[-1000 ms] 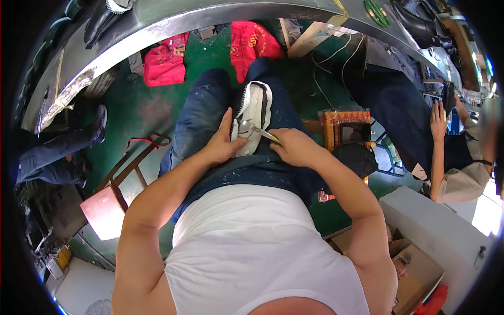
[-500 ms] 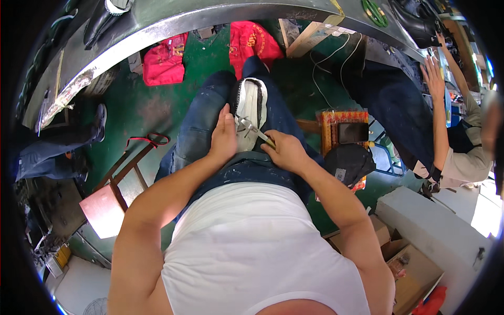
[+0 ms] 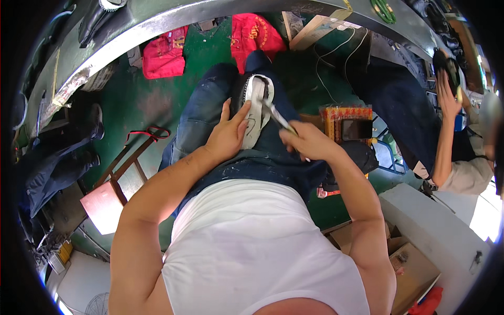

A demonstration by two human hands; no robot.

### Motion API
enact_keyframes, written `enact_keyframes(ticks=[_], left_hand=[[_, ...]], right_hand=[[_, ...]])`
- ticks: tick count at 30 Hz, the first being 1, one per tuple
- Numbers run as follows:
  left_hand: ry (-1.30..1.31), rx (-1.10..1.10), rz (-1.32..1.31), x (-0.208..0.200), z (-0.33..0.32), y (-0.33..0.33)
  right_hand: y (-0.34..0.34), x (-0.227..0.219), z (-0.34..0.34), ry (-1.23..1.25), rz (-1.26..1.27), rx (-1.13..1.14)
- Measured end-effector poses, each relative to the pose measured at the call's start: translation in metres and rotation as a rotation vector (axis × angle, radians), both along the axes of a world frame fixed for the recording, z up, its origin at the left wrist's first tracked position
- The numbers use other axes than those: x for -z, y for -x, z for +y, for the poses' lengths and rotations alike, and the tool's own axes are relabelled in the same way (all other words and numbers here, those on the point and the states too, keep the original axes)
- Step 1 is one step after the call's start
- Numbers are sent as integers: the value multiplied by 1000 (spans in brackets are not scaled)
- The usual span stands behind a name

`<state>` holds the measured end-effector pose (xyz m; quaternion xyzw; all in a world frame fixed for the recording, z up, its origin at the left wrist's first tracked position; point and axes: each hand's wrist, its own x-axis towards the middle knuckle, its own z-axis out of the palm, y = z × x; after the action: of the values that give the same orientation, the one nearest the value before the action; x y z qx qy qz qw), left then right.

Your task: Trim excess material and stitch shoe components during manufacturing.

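An upturned shoe (image 3: pixel 254 126) lies between my thighs. Its pale sole faces up and a dark upper is gathered around the far end. My left hand (image 3: pixel 229 135) grips the shoe along its left side, thumb and fingers laid over the edge of the sole. Closed around a handle, my right hand (image 3: pixel 310 140) holds metal pincers (image 3: pixel 276 115) tilted over the shoe's right edge. The head of the pincers is smeared by motion, so I cannot tell whether it touches the shoe.
A dark workbench (image 3: pixel 205 14) curves across the far side. To my right are a phone (image 3: pixel 356 129) on a patterned stool and a cardboard box (image 3: pixel 415 273). Another person's hand (image 3: pixel 447 97) works at far right. A wooden chair (image 3: pixel 107 202) stands left.
My right hand has drawn the pincers up and to the right from the middle of the sole. My left hand has shifted inward over the sole. The other person's hand at right has moved.
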<state>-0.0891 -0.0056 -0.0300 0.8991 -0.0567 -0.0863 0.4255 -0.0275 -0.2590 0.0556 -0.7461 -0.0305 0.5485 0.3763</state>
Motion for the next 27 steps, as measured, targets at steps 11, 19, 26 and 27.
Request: enact_keyframes(ticks=[11, 19, 26, 27], left_hand=[[39, 218, 266, -38, 16, 2], [252, -90, 386, -28, 17, 10], [253, -79, 271, -3, 16, 13], [250, -82, 265, 0, 17, 13]], right_hand=[[-9, 21, 36, 2, -627, -178], [12, 5, 37, 124, -519, -253], [27, 3, 38, 125, -569, -340], [26, 2, 36, 122, -575, -341]])
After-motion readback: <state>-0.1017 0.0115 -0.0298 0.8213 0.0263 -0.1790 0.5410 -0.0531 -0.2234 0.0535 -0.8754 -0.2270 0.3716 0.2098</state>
